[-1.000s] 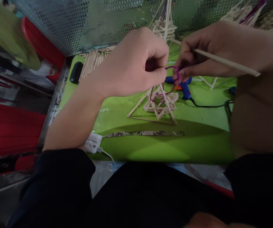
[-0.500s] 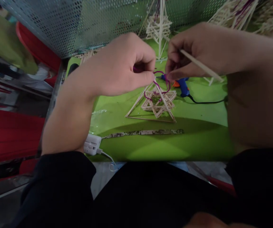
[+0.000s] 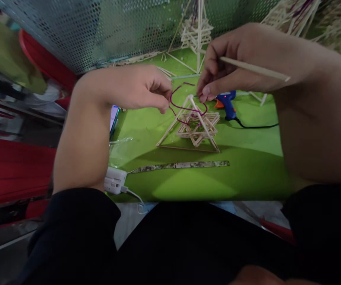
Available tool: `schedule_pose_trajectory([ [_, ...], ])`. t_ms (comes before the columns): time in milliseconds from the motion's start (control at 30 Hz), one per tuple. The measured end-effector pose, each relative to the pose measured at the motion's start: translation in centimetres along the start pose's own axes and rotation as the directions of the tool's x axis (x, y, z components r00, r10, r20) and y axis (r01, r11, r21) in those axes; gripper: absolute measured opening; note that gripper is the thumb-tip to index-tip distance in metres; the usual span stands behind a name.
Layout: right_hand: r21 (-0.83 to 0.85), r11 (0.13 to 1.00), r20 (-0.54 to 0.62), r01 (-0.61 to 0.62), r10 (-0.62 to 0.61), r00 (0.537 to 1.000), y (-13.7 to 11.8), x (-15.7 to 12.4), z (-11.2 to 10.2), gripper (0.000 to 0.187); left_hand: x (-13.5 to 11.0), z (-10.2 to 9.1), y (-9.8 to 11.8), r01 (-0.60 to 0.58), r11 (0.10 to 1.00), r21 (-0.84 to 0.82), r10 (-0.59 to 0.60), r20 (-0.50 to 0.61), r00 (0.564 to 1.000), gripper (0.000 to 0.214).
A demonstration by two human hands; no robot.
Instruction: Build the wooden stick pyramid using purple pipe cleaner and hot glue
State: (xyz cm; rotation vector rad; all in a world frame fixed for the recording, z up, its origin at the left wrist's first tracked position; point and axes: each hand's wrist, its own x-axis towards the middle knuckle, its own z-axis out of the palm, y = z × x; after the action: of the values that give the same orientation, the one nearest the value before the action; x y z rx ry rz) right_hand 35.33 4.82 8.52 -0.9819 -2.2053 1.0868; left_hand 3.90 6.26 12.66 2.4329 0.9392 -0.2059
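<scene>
A pyramid frame of thin wooden sticks [image 3: 196, 128] with a star-shaped stick layer inside stands on the green table [image 3: 188, 182]. A purple string [image 3: 179, 103] loops around its tip. My left hand [image 3: 135, 87] pinches one end of that string to the left of the tip. My right hand [image 3: 232, 65] pinches the string's other end just right of the tip. It also grips a long wooden stick [image 3: 255, 69] that points out to the right.
A blue glue gun [image 3: 226, 102] with a black cord lies behind the pyramid. A flat speckled strip [image 3: 179, 165] lies in front, a white charger [image 3: 115, 180] at the table's near left edge. More stick pyramids [image 3: 196, 33] stand before a perforated metal screen [image 3: 99, 27].
My left hand has moved left and lower, drawing the purple string out sideways. My right hand stayed near the pyramid's tip. The loop has opened wider.
</scene>
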Motion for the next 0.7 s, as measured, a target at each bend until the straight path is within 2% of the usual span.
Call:
schedule_pose_trajectory([
  [167, 0.071, 0.996, -0.036, -0.053, 0.055, 0.998, 1.4, 0.3, -0.2, 0.047, 0.9, 0.4, -3.2, 0.073, 0.996, -0.049, -0.069, 0.077, 0.995, 0.063],
  [300, 0.103, 0.993, -0.065, -0.065, 0.072, 0.995, 2.8, 0.8, -0.3, 0.041, 1.9, 1.0, -6.0, 0.104, 0.989, -0.108, -0.098, 0.061, 0.993, 0.076],
  [367, 0.028, 0.997, -0.052, -0.076, 0.077, 0.996, 3.9, 1.5, -0.7, 0.04, 2.4, 1.5, -6.6, 0.12, 0.984, -0.129, -0.111, 0.075, 0.991, 0.067],
  [467, -0.278, 0.952, -0.037, -0.127, 0.122, 0.992, 4.9, 2.5, -1.2, 0.036, 3.4, 2.6, -6.4, 0.069, 0.986, -0.154, -0.068, 0.013, 0.998, 0.034],
  [533, -0.499, 0.845, -0.152, -0.194, 0.134, 0.979, 4.5, 2.5, -0.9, 0.031, 4.5, 3.6, -6.4, 0.024, 0.981, -0.193, -0.028, -0.02, 0.999, 0.028],
  [567, -0.55, 0.803, -0.223, -0.232, 0.127, 0.967, 3.9, 2.1, -0.6, 0.029, 5.2, 4.3, -6.6, 0.015, 0.975, -0.223, -0.018, -0.009, 1.0, 0.029],
  [633, -0.522, 0.803, -0.338, -0.287, 0.114, 0.934, 2.5, 0.7, 0.3, 0.032, 6.7, 5.7, -7.4, -0.012, 0.944, -0.329, 0.011, -0.004, 1.0, 0.04],
  [700, -0.47, 0.84, -0.377, -0.272, 0.088, 0.922, 1.3, -1.6, 1.2, 0.028, 8.1, 7.1, -8.6, -0.089, 0.886, -0.454, 0.039, -0.118, 0.992, 0.041],
])
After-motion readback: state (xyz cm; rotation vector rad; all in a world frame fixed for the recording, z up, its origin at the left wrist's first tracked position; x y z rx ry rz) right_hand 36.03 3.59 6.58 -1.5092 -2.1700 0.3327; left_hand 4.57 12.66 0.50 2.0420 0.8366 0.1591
